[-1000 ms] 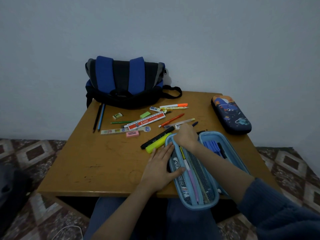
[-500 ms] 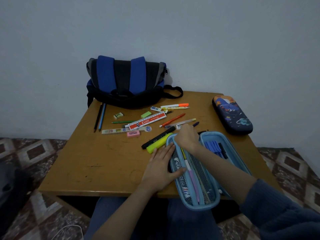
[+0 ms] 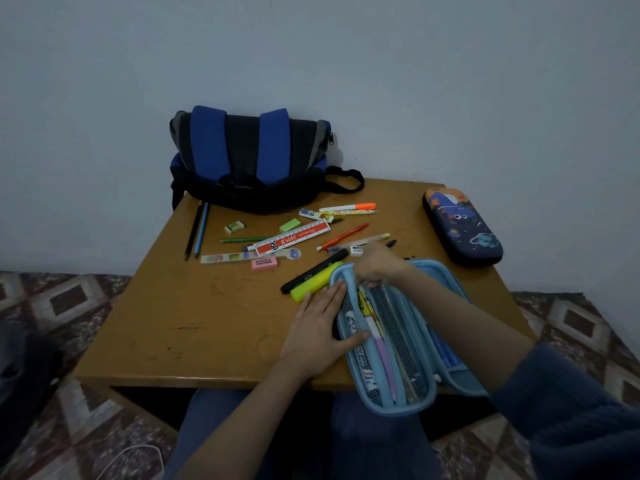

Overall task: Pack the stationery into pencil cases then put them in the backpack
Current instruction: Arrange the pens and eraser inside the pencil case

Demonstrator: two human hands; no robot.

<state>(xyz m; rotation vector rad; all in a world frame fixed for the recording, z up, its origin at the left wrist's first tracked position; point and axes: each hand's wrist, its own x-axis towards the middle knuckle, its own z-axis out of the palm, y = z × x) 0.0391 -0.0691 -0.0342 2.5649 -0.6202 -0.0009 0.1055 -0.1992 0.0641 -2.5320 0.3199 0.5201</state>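
Note:
An open light-blue pencil case (image 3: 398, 407) lies at the table's near right edge, with pens under its mesh pocket (image 3: 394, 341). My left hand (image 3: 322, 327) rests flat on the case's left rim, thumb on the mesh. My right hand (image 3: 377, 265) is curled over the far end of the mesh pocket and pinches it there. A yellow highlighter (image 3: 311, 284) and a black marker (image 3: 311, 270) lie just left of the case. A blue and black backpack (image 3: 249, 157) stands at the back against the wall.
A shut dark space-print pencil case (image 3: 460, 230) lies at the far right. Loose on the wooden table (image 3: 194, 323) are a red ruler (image 3: 294, 239), a pink eraser (image 3: 264, 263), an orange pen (image 3: 343, 235), two pencils (image 3: 197, 230) and several more pieces.
My right hand has curled down more tightly over the far end of the mesh pocket. My left hand has stayed on the case's left rim.

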